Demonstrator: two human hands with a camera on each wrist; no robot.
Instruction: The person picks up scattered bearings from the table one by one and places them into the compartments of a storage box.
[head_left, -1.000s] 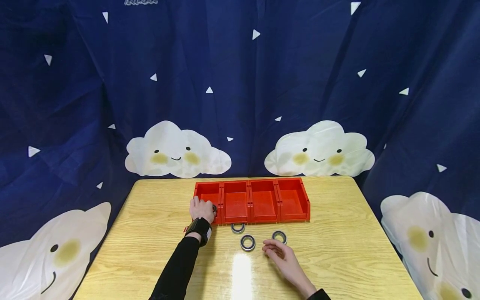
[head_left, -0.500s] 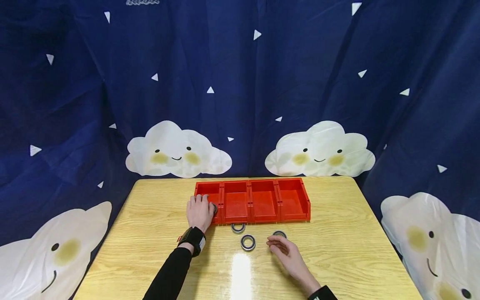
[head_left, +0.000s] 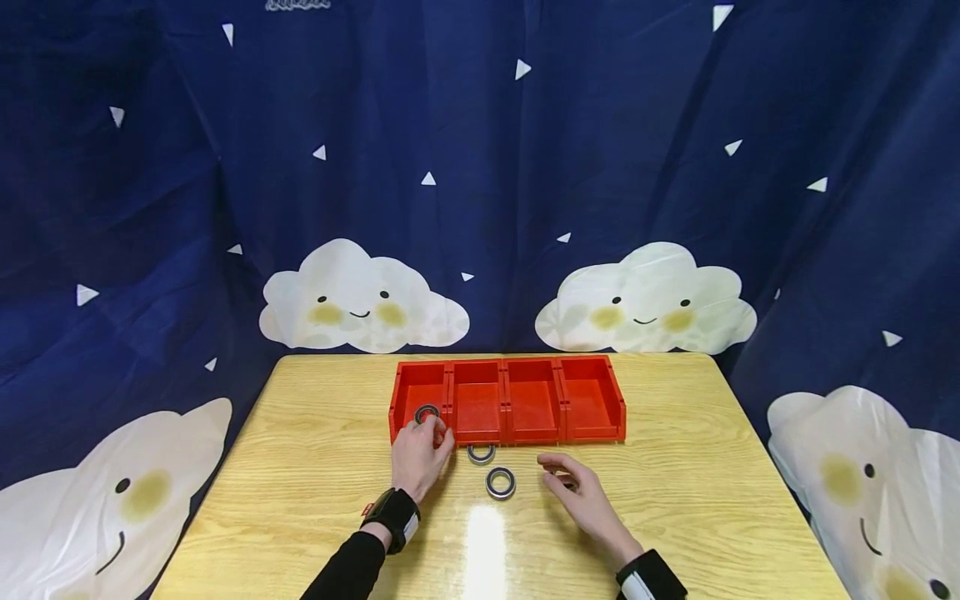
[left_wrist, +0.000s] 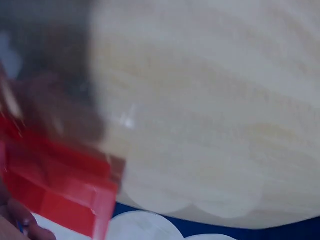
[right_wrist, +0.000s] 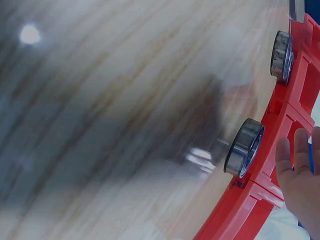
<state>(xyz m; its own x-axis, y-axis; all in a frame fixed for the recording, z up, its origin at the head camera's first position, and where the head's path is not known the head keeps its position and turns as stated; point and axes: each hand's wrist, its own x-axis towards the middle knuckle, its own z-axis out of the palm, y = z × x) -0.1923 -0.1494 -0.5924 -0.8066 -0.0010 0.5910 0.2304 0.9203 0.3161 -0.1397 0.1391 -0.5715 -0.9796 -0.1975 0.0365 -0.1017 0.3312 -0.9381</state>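
Observation:
In the head view, my left hand is at the front edge of the leftmost compartment of the red bin row. A ball bearing shows just past its fingertips, inside that compartment. The left fingers are loosely bent, and nothing shows in their grasp. My right hand hovers over the table with relaxed fingers, partly covering another bearing. Two more bearings lie between the hands: one on the open tabletop, one against the bin front. In the right wrist view, the right fingers look extended.
The four-part description aside, several joined compartments stand in one row near the back of the wooden table. A dark blue curtain with white clouds hangs behind and at both sides.
My left hand has drawn back toward me and a little right, uncovering the bearing in the leftmost compartment. My right hand has shifted slightly and covers more of the bearing beside it.

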